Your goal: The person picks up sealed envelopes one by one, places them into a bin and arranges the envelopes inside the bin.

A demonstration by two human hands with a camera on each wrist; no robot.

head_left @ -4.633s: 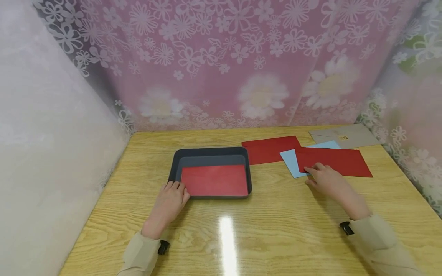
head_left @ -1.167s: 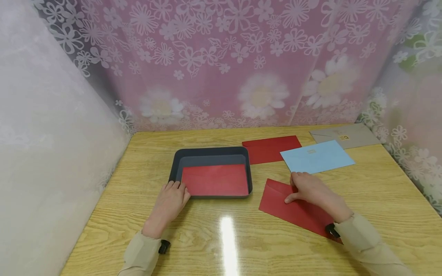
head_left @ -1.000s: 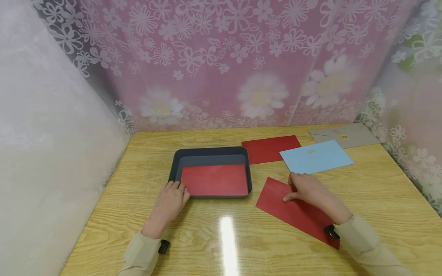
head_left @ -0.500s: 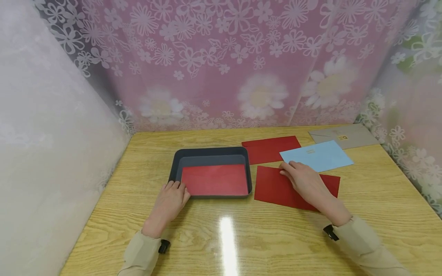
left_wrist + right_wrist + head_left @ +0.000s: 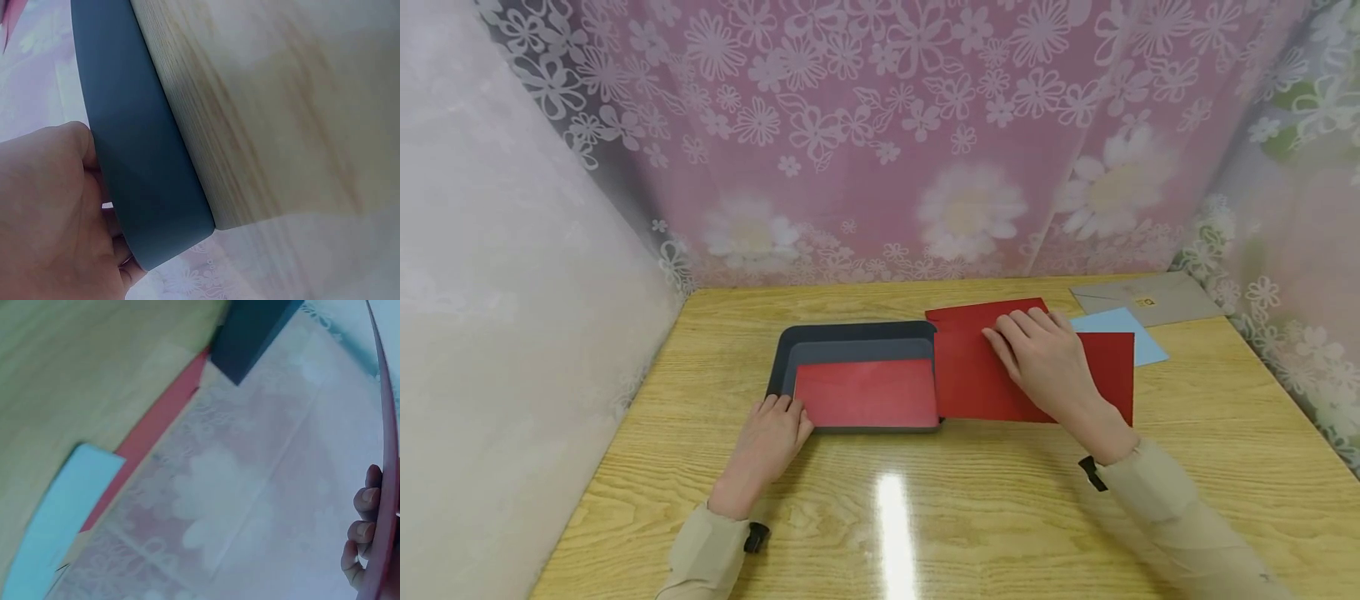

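Observation:
My left hand grips the near left corner of a dark grey tray. In the left wrist view its fingers curl over the rim of the tray wall. Inside the tray lies a red envelope. My right hand holds another red envelope by its upper edge, raised beside the tray, its left end overlapping the tray's right side. The right wrist view shows this envelope edge-on, fingertips behind it and the thumb hidden.
Behind the held envelope, a further red envelope lies on the wooden table at the tray's right. A light blue envelope and a grey-beige envelope lie farther right. Flowered curtains border the table.
My right hand has lifted the red envelope off the blue one, swung it tilted toward me, then levelled it and carried it left to the tray's side. My left hand has stayed on the tray.

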